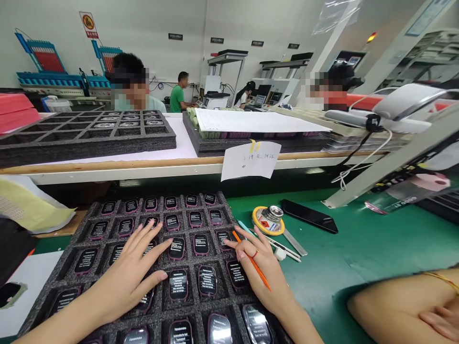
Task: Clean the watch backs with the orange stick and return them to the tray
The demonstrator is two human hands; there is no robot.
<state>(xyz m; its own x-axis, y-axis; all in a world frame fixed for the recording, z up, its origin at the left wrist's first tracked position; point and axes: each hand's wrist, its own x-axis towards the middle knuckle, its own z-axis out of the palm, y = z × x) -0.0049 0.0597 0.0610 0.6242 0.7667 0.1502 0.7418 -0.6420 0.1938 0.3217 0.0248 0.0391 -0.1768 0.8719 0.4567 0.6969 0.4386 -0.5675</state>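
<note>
While the left hand spreads its fingers over watches in a tray at 7 o'clock in the head view, the right hand grips an orange stick between its fingers, one fingertip at a watch. A can sits at its 12 o'clock on the tabletop.

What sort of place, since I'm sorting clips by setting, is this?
Probably an electronics factory or test workshop: a foam tray of lit watch-like devices, a second foam tray, and blue machines behind.
</note>
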